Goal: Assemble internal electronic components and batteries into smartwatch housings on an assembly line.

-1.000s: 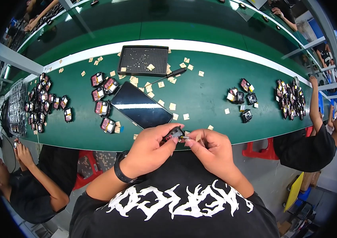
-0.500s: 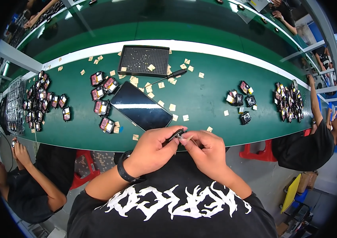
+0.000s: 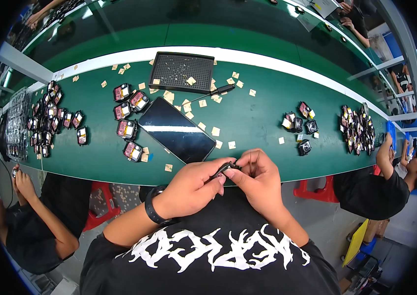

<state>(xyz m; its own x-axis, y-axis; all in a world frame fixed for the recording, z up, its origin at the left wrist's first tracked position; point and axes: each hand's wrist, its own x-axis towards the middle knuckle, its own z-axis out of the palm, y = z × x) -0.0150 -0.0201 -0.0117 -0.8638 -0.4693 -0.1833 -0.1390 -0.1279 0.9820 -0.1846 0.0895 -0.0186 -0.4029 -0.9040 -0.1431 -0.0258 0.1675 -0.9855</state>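
My left hand (image 3: 192,190) is closed around a small black device part (image 3: 225,168) at the table's front edge. Against the same part presses the thumb of my right hand (image 3: 259,183), whose other fingers are curled. A thin dark sliver shows between those fingers, too small to name. Beyond my hands lies a dark glossy tablet-like panel (image 3: 179,130), set at a slant. A black-handled screwdriver (image 3: 222,90) rests past its far edge, among small square tan paper pieces (image 3: 216,131).
Several camera-like modules (image 3: 127,129) sit left of the panel. Bigger clusters stand at the far left (image 3: 51,115) and far right (image 3: 357,129), with a few modules (image 3: 305,146) between. A black perforated tray (image 3: 181,72) is at the back. Co-workers sit on both sides.
My right fingers have lifted and shifted a little over the black part; a pale sliver by them no longer shows. The co-worker at right has drawn an outstretched arm back.
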